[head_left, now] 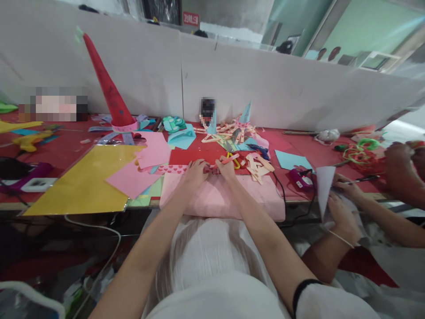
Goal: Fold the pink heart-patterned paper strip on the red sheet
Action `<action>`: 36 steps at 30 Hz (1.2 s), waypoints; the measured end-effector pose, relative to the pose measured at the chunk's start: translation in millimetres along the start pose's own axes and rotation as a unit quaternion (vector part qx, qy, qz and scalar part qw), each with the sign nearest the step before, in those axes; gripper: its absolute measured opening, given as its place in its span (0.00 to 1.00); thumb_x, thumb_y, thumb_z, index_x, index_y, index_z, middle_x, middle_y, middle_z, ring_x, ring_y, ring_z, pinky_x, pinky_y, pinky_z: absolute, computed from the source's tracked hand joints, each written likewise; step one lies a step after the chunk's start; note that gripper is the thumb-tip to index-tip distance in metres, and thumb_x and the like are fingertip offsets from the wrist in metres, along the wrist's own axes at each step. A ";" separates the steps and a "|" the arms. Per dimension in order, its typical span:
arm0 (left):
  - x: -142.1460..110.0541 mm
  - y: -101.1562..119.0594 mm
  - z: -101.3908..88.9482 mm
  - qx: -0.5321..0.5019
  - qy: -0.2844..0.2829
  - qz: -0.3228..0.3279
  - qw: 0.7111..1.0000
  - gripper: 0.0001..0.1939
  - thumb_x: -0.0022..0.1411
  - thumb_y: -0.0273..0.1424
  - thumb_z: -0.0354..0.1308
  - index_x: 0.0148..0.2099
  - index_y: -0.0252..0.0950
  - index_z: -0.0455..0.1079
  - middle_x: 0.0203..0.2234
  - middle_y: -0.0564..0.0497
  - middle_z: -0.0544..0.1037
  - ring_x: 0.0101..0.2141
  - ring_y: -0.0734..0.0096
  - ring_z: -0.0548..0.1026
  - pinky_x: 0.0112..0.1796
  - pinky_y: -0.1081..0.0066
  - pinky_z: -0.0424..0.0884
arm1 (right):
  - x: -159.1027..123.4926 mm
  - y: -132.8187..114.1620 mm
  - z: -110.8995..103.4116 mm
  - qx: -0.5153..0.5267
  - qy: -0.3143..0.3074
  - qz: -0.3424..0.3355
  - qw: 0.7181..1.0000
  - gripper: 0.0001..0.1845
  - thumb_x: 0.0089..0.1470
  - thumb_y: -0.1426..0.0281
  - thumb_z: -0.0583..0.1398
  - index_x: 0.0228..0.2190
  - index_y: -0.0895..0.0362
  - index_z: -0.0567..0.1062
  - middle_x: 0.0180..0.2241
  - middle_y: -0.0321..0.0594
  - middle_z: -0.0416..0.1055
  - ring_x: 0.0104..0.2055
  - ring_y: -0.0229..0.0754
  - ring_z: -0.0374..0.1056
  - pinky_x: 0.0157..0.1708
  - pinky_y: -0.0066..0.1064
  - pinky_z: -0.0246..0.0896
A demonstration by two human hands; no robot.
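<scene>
Here's the left hand point(198, 172), half open, resting on the heart-patterned strip point(172, 169) — and the right hand point(226, 168) alongside, fingers closed around a pink pen point(233, 157).

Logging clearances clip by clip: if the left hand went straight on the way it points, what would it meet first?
Most likely the red sheet lying just beyond the left hand and the heart-patterned strip; depth is hard to judge from this one view.

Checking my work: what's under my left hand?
A heart-patterned strip runs up to your left hand, with a red sheet just beyond; whatever lies directly beneath the palm is covered.
</scene>
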State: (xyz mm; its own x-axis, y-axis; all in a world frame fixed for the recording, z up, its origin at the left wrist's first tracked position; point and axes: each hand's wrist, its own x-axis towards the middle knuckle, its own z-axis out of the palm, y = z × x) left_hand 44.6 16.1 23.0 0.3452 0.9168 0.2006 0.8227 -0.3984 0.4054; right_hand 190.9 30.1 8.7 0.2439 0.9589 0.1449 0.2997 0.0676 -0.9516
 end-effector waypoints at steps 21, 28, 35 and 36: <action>1.6 -2.6 1.0 0.004 -0.005 0.012 1.000 0.16 0.60 0.30 0.55 0.51 0.40 0.69 0.56 0.46 0.68 0.57 0.62 0.63 0.59 0.60 0.53 | 0.5 1.1 -0.2 -0.047 0.028 -0.026 0.998 0.13 0.44 0.66 0.54 0.17 0.52 0.53 0.12 0.25 0.49 0.17 0.34 0.53 0.20 0.25 0.49; -1.0 -0.2 -2.4 -0.004 -0.002 0.009 1.000 0.15 0.59 0.29 0.55 0.50 0.41 0.70 0.56 0.46 0.68 0.58 0.61 0.63 0.60 0.59 0.52 | 1.8 2.8 1.2 -0.029 0.026 -0.007 0.999 0.13 0.43 0.68 0.54 0.16 0.52 0.52 0.10 0.24 0.49 0.15 0.34 0.52 0.18 0.26 0.48; -1.7 0.7 -2.5 -0.001 -0.004 0.004 1.000 0.16 0.59 0.30 0.55 0.51 0.40 0.69 0.56 0.45 0.67 0.58 0.62 0.62 0.60 0.60 0.51 | 0.0 -2.2 -1.7 0.002 0.027 -0.004 1.000 0.15 0.45 0.67 0.54 0.17 0.51 0.51 0.09 0.24 0.51 0.14 0.34 0.55 0.18 0.26 0.49; -1.8 0.7 -2.2 -0.001 -0.004 0.005 1.000 0.16 0.59 0.30 0.55 0.51 0.40 0.69 0.57 0.45 0.67 0.58 0.63 0.62 0.60 0.60 0.51 | -0.2 -2.8 -2.0 0.006 0.032 -0.006 0.999 0.15 0.46 0.67 0.54 0.17 0.51 0.51 0.08 0.24 0.51 0.14 0.35 0.56 0.18 0.26 0.49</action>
State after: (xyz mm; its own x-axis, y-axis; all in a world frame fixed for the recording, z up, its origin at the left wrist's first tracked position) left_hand 43.5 14.1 24.9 0.3565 0.9130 0.1982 0.8181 -0.4075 0.4057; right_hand 191.8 29.2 11.9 0.2984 0.9388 0.1720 0.2917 0.0819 -0.9530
